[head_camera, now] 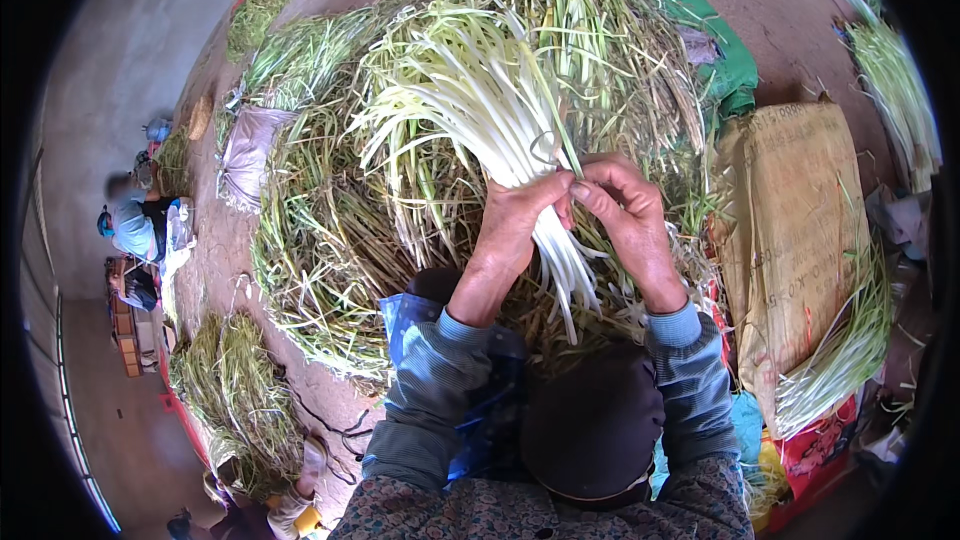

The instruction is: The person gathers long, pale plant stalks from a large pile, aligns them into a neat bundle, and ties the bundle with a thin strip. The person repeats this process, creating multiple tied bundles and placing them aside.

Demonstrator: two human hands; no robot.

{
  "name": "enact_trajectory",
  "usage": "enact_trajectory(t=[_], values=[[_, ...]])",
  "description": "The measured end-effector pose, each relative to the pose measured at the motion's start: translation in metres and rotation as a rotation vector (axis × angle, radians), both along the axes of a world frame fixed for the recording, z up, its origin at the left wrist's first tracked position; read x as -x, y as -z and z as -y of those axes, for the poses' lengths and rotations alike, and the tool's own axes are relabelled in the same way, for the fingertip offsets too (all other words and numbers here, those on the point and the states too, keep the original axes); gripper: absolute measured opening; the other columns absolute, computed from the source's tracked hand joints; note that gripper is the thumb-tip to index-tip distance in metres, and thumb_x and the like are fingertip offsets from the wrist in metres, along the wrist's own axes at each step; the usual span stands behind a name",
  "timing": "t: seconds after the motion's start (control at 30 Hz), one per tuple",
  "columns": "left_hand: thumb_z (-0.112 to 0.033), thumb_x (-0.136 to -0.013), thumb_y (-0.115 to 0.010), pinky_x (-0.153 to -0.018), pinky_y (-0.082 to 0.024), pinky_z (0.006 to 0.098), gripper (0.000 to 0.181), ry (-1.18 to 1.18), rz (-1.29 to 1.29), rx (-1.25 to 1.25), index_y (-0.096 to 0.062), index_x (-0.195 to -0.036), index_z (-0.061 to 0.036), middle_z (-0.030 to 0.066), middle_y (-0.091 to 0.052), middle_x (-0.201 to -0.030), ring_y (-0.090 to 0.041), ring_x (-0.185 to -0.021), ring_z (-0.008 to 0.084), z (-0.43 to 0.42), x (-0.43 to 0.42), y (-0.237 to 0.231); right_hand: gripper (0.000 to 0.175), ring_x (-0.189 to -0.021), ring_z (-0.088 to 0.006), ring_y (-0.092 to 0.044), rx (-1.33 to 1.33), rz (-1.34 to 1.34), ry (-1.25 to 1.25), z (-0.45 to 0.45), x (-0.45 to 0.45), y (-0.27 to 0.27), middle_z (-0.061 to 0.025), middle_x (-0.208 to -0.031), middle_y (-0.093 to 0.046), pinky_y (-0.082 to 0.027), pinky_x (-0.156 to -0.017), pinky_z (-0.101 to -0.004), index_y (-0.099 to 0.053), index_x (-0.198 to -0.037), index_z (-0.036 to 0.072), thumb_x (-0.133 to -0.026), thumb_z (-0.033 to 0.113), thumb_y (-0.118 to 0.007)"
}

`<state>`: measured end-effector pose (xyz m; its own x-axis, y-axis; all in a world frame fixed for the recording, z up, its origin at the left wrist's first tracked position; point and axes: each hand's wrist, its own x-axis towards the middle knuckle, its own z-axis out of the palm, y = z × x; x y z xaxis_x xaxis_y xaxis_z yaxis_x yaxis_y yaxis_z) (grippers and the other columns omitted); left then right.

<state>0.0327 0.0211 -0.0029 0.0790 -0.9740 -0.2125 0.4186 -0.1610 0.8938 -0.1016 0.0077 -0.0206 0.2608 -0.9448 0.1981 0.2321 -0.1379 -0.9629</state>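
Note:
My left hand (514,225) is wrapped around a thick bundle of pale garlic chives (480,105). White stalk ends hang below the fist, and the yellow-green leaf tips fan out up and to the left. At the bundle's right side, my right hand (626,210) pinches a single green leaf (568,146) between thumb and fingers, close to the left thumb. Beneath both hands spreads a large heap of untrimmed stalks (337,202), green mixed with dry brown.
To my right lies a printed woven sack (802,240) with loose green stalks (832,367) on its lower edge. Green cloth (720,37) borders the heap. Another stalk pile (232,390) is at left, near black cord (345,427). A person (139,217) sits at far left.

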Motion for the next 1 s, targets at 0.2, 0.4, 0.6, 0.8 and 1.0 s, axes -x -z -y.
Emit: enact_trajectory(t=[0.2, 0.4, 0.6, 0.8, 1.0], values=[[-0.001, -0.071, -0.060, -0.043, -0.043, 0.0253, 0.023, -0.007, -0.050, -0.017, -0.054, -0.091, 0.0068, 0.0046, -0.050, -0.054, -0.049, -0.044, 0.0127, 0.000, 0.004, 0.004, 0.008, -0.071, -0.0072, -0.051, -0.251, 0.312, 0.087, -0.017, -0.008, 0.010, -0.0028, -0.080, -0.057, -0.042, -0.068, -0.0221, -0.057, -0.084, -0.002, -0.083, 0.006, -0.054], [-0.015, -0.076, -0.059, -0.048, -0.041, 0.0306, 0.033, -0.035, -0.059, -0.025, -0.050, -0.101, 0.0038, 0.0031, -0.042, -0.053, -0.046, -0.046, 0.0152, 0.001, -0.014, -0.003, 0.011, -0.064, -0.0071, -0.056, -0.349, 0.190, 0.049, -0.026, 0.007, 0.020, -0.0025, -0.076, -0.059, -0.042, -0.051, -0.0183, -0.057, -0.085, -0.001, -0.084, 0.010, -0.056], [-0.019, -0.077, -0.059, -0.049, -0.039, 0.0299, 0.036, 0.016, -0.148, -0.067, -0.051, -0.102, 0.0044, 0.0019, -0.041, -0.054, -0.043, -0.046, 0.0148, 0.007, -0.021, -0.006, 0.012, -0.060, -0.0078, -0.057, -0.313, 0.147, -0.039, -0.028, 0.010, 0.022, -0.0014, -0.073, -0.058, -0.039, -0.044, -0.0172, -0.057, -0.087, 0.001, -0.084, 0.012, -0.055], [-0.014, -0.075, -0.063, -0.048, -0.042, 0.0303, 0.020, 0.040, -0.179, -0.062, -0.055, -0.081, 0.0027, 0.0041, -0.046, -0.052, -0.048, -0.046, 0.0164, 0.007, -0.022, -0.001, 0.011, -0.061, -0.0099, -0.059, -0.308, 0.133, -0.025, -0.030, 0.013, 0.030, -0.0051, -0.078, -0.060, -0.046, -0.052, -0.0193, -0.057, -0.087, 0.000, -0.083, 0.010, -0.055], [-0.011, -0.073, -0.064, -0.050, -0.039, 0.0299, 0.015, -0.110, -0.114, 0.004, -0.053, -0.077, -0.0021, 0.0011, -0.042, -0.051, -0.044, -0.044, 0.0140, 0.005, -0.030, -0.002, 0.005, -0.060, -0.0072, -0.052, -0.251, -0.164, 0.315, -0.051, 0.073, 0.100, -0.0016, -0.068, -0.058, -0.042, -0.054, -0.0197, -0.059, -0.081, 0.004, -0.082, 0.007, -0.054]])
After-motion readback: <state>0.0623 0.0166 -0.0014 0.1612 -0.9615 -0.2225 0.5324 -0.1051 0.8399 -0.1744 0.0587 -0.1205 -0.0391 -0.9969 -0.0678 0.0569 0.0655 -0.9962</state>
